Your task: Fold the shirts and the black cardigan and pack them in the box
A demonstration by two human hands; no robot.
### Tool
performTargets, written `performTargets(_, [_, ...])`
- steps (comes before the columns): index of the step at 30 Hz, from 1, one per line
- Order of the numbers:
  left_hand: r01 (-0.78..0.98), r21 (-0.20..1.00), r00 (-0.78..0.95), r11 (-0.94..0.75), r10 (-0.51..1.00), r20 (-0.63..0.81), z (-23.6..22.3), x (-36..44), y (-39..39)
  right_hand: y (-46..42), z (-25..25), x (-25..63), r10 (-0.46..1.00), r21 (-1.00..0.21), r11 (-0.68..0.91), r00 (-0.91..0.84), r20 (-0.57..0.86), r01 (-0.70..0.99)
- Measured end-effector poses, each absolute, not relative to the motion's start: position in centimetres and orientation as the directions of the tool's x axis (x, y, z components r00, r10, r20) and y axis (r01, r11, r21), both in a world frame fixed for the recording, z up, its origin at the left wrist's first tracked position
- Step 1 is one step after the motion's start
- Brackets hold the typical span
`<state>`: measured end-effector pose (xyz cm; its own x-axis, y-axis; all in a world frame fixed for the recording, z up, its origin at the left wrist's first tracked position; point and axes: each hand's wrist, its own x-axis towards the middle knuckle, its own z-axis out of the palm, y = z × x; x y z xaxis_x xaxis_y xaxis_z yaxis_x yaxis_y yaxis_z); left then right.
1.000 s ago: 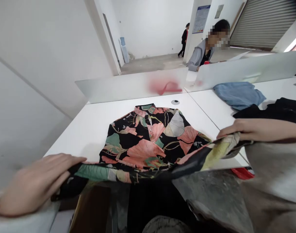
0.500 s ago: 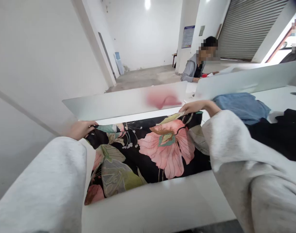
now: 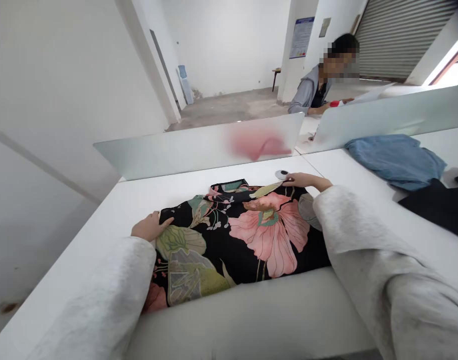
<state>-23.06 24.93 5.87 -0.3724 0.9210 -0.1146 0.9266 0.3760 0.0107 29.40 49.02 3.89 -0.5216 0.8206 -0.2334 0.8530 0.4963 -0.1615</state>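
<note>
Our floral shirt (image 3: 217,250) settled lower since the earlier frame, collar (image 3: 231,186) uncovered at twelve o'clock, left hand (image 3: 152,228) at nine, grip unclear, right hand (image 3: 302,180) pinching cloth at two.

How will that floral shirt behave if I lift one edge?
The floral shirt is probably floppy: it lies in soft folds. It looks thin, so perhaps light. Lifted only at the right hand, it would likely unfold, since its layers look loosely laid.
</note>
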Motion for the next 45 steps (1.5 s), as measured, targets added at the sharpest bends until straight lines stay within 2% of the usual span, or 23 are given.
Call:
performTargets(4, [0.89, 0.098, -0.434, 0.446, 0.893, -0.117, 4.2, -23.5, 24.1, 48.5, 3.3, 32.0, 0.884, -0.242, 0.341, -0.398, -0.246, 0.908])
performTargets(7, [0.876, 0.138, -0.462, 0.462, 0.886, -0.034, 4.5, -23.8, 23.5, 47.3, 3.3, 32.6, 0.875, -0.318, 0.39, -0.455, -0.163, 0.864])
performTargets(11, [0.822, 0.169, -0.561, 0.543, 0.824, 0.08, 5.3, -24.6, 22.5, 46.0, 4.0, 31.9, 0.865, -0.435, 0.462, -0.5, 0.03, 0.773])
performTargets(13, [0.803, 0.172, -0.59, 0.571, 0.803, 0.088, 5.4, -25.0, 22.2, 45.8, 4.2, 31.3, 0.893, -0.398, 0.435, -0.444, 0.076, 0.807])
performTargets(16, [0.8, 0.179, -0.59, 0.572, 0.804, 0.067, 5.3, -24.8, 21.9, 45.8, 3.7, 30.2, 0.942, -0.261, 0.335, -0.326, 0.078, 0.905])
performTargets(18, [0.831, 0.145, -0.552, 0.536, 0.828, 0.097, 5.6, -23.8, 21.2, 45.4, 3.3, 29.6, 0.946, -0.207, 0.325, -0.318, 0.069, 0.923])
performTargets(20, [0.905, 0.032, -0.425, 0.424, 0.897, 0.123, 6.2, -21.7, 19.4, 43.9, 3.2, 29.2, 0.907, -0.176, 0.42, -0.419, 0.046, 0.89])
performTargets(22, [0.973, -0.089, -0.211, 0.215, 0.976, 0.054, 6.5, -18.9, 16.6, 41.2, 3.3, 28.9, 0.815, -0.171, 0.572, -0.579, 0.013, 0.802])
performTargets(24, [0.998, -0.07, -0.014, 0.009, 0.998, -0.058, 6.3, -15.8, 13.3, 37.3, 3.5, 28.8, 0.682, -0.21, 0.716, -0.731, 0.007, 0.666])
performTargets(26, [0.994, -0.036, 0.105, -0.108, 0.992, -0.063, 5.3, -13.0, 10.5, 32.8, 3.3, 28.7, 0.541, -0.243, 0.821, -0.84, 0.039, 0.517])
performTargets(28, [0.987, -0.009, 0.162, -0.163, 0.986, -0.031, 3.6, -11.2, 8.8, 28.7, 2.5, 28.7, 0.483, -0.255, 0.853, -0.874, 0.054, 0.455])
performTargets(31, [0.993, 0.009, 0.117, -0.117, 0.993, 0.022, 0.5, -10.2, 8.6, 24.6, 0.6, 28.4, 0.515, -0.225, 0.841, -0.855, 0.056, 0.492])
performTargets(34, [1.0, -0.009, 0.018, -0.017, 0.994, 0.108, -2.0, -10.0, 9.6, 23.2, -1.3, 28.0, 0.562, -0.123, 0.827, -0.815, 0.142, 0.549])
performTargets(37, [0.999, -0.032, 0.005, 0.001, 0.986, 0.168, -2.9, -9.8, 10.1, 23.1, -2.2, 27.7, 0.535, -0.025, 0.839, -0.816, 0.221, 0.543])
performTargets(45, [0.999, -0.031, -0.018, 0.02, 0.997, 0.079, -2.0, -8.7, 8.9, 21.8, -2.0, 28.4, 0.48, 0.055, 0.861, -0.845, 0.236, 0.505])
